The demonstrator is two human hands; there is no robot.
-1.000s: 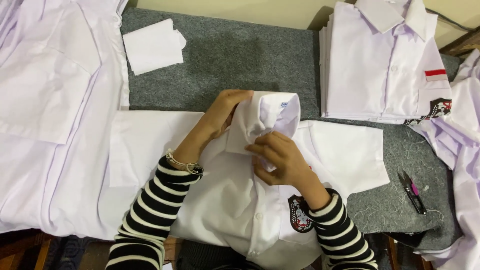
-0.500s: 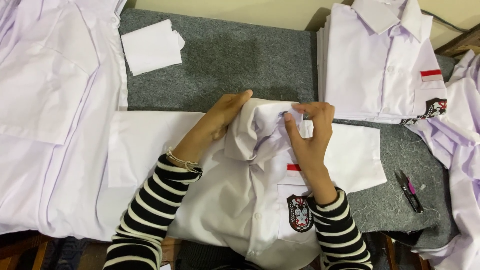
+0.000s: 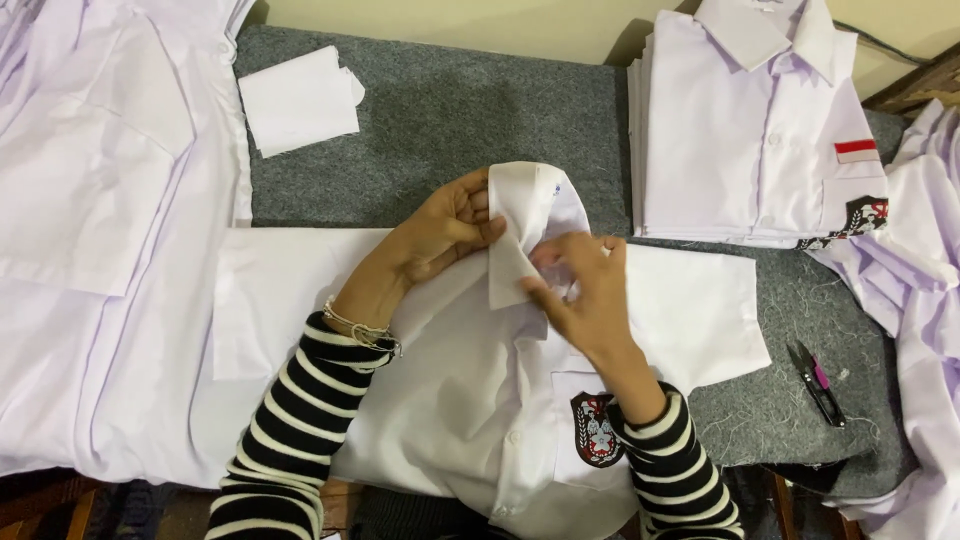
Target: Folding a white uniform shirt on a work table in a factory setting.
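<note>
Both hands are on the collar [image 3: 525, 225] of the white shirt [image 3: 450, 400] right now: the left hand [image 3: 440, 235] has its grip closed on the collar's left edge, fingers curled over the raised fabric, while the right hand [image 3: 585, 290] pinches the front of the collar where the two points meet, thumb and fingertips pressed together on the cloth. That shirt lies face up on the grey bench [image 3: 450, 110], just in front of the person, collar standing up and pointing away, short sleeves spread flat to either side, and a dark badge [image 3: 595, 430] showing on its chest pocket beside the right wrist. Striped black-and-white sleeves cover both forearms, and a thin bracelet [image 3: 360, 325] sits at the left wrist. Up at the far right, a neat stack of folded shirts [image 3: 750, 130] rests on the bench, the top one with a small red-and-white patch above its pocket. Off to the left, more white shirts [image 3: 110, 230] lie spread loose, and a small folded white piece [image 3: 298, 100] sits alone at the far side. Near the right edge, small snips [image 3: 818, 380] with a pink handle lie on the felt, well apart from the hands.
</note>
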